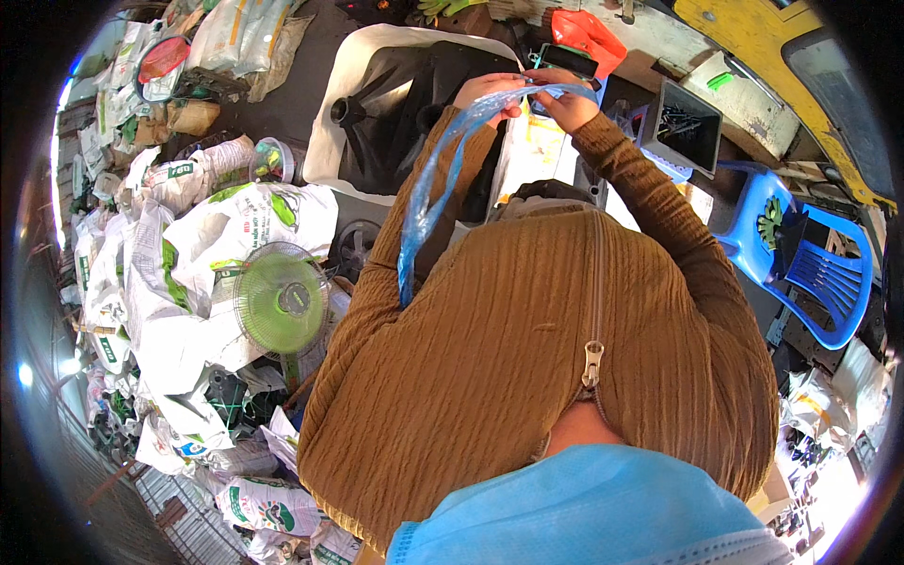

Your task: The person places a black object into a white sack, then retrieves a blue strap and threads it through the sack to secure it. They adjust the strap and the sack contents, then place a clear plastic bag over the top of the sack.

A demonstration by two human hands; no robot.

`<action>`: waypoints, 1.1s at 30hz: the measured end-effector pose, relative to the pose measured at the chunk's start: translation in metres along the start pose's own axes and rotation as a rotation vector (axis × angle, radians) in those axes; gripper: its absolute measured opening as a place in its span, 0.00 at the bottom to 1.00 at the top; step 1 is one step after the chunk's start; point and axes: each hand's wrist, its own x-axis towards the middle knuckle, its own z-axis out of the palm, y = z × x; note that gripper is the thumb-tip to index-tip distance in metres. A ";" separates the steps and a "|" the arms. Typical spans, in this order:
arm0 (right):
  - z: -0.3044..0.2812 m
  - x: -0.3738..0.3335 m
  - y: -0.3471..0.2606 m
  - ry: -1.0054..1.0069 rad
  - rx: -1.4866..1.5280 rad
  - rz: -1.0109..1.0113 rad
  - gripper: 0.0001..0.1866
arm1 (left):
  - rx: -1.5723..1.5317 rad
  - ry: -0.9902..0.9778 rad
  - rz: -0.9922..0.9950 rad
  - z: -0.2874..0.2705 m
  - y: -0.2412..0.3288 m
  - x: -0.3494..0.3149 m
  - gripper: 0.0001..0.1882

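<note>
My left hand (490, 92) and my right hand (567, 102) meet at the top middle, fingers curled and closed close together. A long, crinkled strip of translucent blue plastic (435, 202) passes through them. One end loops out past the right hand; the rest drapes over my left forearm and hangs beside my chest. Something small and dark shows between the fingertips, too small to name. Under and left of the hands stands a large white tub (325, 122) holding black funnel-shaped plastic parts (363, 122).
A green fan (282, 298) and many white sacks (254, 221) crowd the left. Toward the right are a grey bin (692, 122) with small dark parts, and a blue plastic chair (829, 278) with a green glove (770, 224). A red bag (589, 40) lies beyond my hands.
</note>
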 end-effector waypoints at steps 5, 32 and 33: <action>-0.017 0.012 -0.008 -0.059 -0.282 -0.389 0.09 | 0.616 -0.020 0.108 -0.004 0.005 0.004 0.15; -0.007 -0.004 0.027 -0.476 -0.050 0.439 0.17 | 1.809 0.159 0.453 0.035 0.063 -0.075 0.09; -0.007 -0.021 0.032 -0.501 0.192 0.495 0.19 | 1.667 0.126 0.287 0.035 0.067 -0.086 0.08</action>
